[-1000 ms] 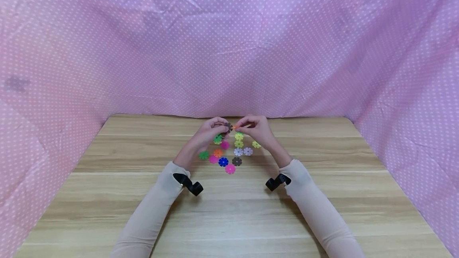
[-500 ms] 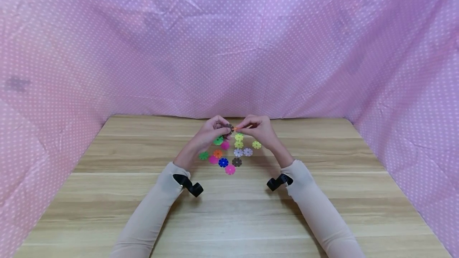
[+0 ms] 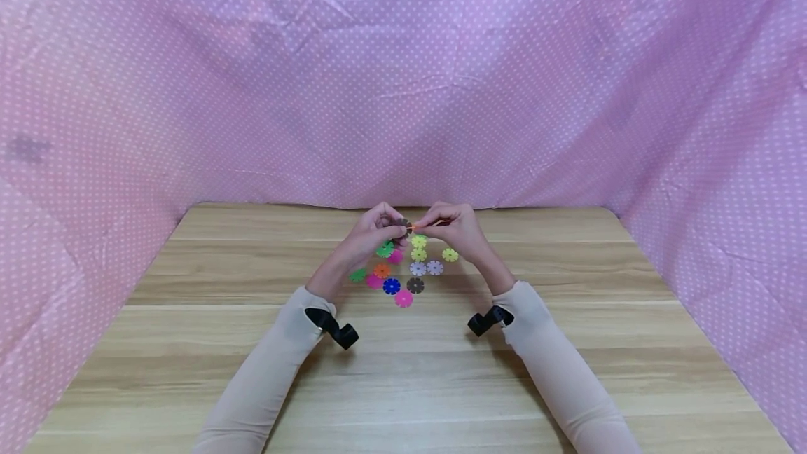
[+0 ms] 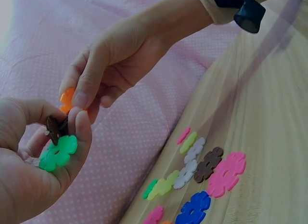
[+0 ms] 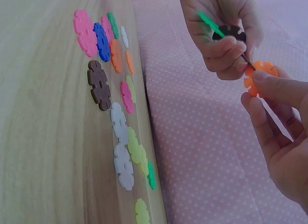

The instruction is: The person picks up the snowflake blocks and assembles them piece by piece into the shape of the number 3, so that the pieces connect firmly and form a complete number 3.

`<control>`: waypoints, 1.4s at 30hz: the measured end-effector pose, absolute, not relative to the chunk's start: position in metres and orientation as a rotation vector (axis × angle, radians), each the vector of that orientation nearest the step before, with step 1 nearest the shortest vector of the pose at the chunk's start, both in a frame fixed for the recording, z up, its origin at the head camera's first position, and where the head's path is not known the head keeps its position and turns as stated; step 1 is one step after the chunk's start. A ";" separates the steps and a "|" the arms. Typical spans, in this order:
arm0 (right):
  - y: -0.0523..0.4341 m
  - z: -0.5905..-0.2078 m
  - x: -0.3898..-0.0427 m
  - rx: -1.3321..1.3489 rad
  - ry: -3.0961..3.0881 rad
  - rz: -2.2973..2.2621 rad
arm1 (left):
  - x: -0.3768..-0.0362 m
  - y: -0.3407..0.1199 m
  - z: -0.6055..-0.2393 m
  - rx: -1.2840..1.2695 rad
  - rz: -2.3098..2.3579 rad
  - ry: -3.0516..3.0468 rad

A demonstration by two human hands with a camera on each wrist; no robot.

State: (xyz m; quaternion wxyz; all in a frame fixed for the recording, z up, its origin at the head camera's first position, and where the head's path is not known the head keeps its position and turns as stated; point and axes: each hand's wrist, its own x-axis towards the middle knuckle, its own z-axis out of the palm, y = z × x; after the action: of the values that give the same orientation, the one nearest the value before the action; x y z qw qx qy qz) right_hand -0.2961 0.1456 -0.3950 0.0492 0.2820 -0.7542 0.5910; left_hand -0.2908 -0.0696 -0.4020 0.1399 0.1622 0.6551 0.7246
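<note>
My left hand (image 3: 378, 228) is raised above the wooden table (image 3: 189, 342) and grips a brown flake (image 4: 53, 128) joined to a green flake (image 4: 58, 152) that lies in the palm. The right hand (image 3: 441, 225) pinches an orange flake (image 5: 260, 77) between thumb and forefinger. In the right wrist view the orange flake's edge meets the brown flake (image 5: 231, 33) at the left fingertips. In the head view the two hands touch at the brown flake (image 3: 402, 224).
Several loose flakes lie on the table under the hands, among them pink (image 3: 403, 298), blue (image 3: 391, 286), brown (image 3: 415, 284), white (image 3: 435, 267) and yellow-green (image 3: 450, 255). Pink dotted cloth (image 3: 403, 90) walls the table at back and both sides.
The hands have drawn slightly closer, bringing the orange flake up against the brown one. The loose flakes have not moved.
</note>
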 end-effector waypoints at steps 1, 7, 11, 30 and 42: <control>0.145 -0.395 -0.296 0.862 -2.295 1.806 | -0.290 -0.070 -0.402 0.462 2.098 1.887; 0.143 -0.395 -0.297 0.849 -2.314 1.814 | -0.291 -0.069 -0.402 0.433 2.097 1.894; 0.144 -0.394 -0.298 0.813 -2.360 1.814 | -0.293 -0.067 -0.402 0.371 2.082 1.897; 0.166 -0.384 -0.306 0.807 -2.820 1.677 | -0.299 -0.079 -0.403 0.238 2.119 1.907; 0.201 -0.397 -0.316 1.005 -3.003 1.361 | -0.299 -0.080 -0.404 0.221 2.070 1.927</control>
State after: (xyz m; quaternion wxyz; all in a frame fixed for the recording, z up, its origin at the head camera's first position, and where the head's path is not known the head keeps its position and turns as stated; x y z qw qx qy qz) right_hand -0.3163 0.2012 -0.3968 -0.1519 0.2882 -0.8612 0.3903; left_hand -0.2994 -0.0797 -0.4041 0.1517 0.0771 0.6715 0.7212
